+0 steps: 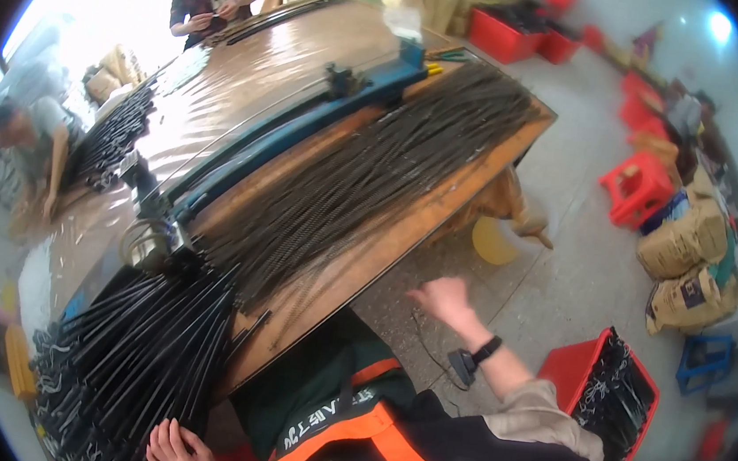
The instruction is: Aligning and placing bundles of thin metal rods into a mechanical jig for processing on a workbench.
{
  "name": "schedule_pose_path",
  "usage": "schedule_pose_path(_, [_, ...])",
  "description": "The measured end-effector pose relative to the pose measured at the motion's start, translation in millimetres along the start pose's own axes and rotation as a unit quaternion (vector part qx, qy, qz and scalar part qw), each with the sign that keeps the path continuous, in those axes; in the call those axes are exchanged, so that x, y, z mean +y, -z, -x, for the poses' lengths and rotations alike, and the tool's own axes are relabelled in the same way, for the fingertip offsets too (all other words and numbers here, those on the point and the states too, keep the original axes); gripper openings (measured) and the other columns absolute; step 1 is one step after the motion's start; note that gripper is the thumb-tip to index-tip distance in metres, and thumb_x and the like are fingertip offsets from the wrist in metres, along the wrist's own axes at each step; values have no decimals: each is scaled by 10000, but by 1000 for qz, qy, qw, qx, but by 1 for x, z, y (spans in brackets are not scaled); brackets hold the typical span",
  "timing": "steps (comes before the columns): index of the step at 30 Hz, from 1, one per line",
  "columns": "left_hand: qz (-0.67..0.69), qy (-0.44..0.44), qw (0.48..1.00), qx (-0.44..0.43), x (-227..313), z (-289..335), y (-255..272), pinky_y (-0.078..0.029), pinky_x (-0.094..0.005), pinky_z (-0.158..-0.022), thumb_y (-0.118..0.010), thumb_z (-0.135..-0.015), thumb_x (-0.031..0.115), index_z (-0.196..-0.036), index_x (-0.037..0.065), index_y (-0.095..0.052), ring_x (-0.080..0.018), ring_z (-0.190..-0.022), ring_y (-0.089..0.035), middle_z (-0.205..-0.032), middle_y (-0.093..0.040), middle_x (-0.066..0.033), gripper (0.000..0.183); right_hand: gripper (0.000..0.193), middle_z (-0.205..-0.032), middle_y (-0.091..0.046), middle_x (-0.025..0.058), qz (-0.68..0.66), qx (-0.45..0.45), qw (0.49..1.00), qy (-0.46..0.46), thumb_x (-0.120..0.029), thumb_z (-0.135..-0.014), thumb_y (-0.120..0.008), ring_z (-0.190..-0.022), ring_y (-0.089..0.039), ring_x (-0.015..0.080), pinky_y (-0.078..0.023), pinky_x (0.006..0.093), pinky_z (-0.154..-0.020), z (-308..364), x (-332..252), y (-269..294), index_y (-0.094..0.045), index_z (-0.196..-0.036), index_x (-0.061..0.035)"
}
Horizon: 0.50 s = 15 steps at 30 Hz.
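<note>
Gentle seemed best: rods (155, 334) lay by your left hand (183, 453). I couldn't tell its grip or your right hand's (445, 302).

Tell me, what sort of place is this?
Probably a small workshop: a long blue metal fixture lies along the wooden table, black rods fan out near it, and a red crate holds more dark pieces.

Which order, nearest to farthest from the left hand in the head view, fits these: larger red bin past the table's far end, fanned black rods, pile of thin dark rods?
From the left hand:
1. Fanned black rods, just ahead.
2. Pile of thin dark rods, ahead and right.
3. Larger red bin, past the table's far end.
</note>
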<state>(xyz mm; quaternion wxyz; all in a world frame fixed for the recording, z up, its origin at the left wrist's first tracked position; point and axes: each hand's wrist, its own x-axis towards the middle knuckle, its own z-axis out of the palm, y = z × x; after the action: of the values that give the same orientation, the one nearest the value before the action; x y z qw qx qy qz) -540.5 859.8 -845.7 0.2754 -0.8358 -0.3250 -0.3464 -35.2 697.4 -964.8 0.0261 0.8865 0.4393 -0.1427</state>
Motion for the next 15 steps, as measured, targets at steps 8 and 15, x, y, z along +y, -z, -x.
schedule_pose_path(8, [49, 139, 986, -84, -2, -28, 35, -335, -464, -1059, -636, -853, 25, -1022, 59, -675, -304, -1094, -613, -1071, -676, -76, 177, 111, -720, -671, 69, -322, 368, 812, 318, -160, -824, -764, -636, -608, 218, -461, 310, -588, 60, -105, 172, -710, -797, -66])
schedule_pose_path(15, [162, 107, 981, 12, -42, -134, 151, -317, -499, -1098, -579, -922, 92, -1102, -43, -620, -331, -1023, -614, -1057, -657, -166, 229, 351, -661, -602, 26, -382, 385, 592, 596, -337, -954, -638, -607, -547, 183, -379, 328, -568, 101, -178, 265, -667, -1074, -9])
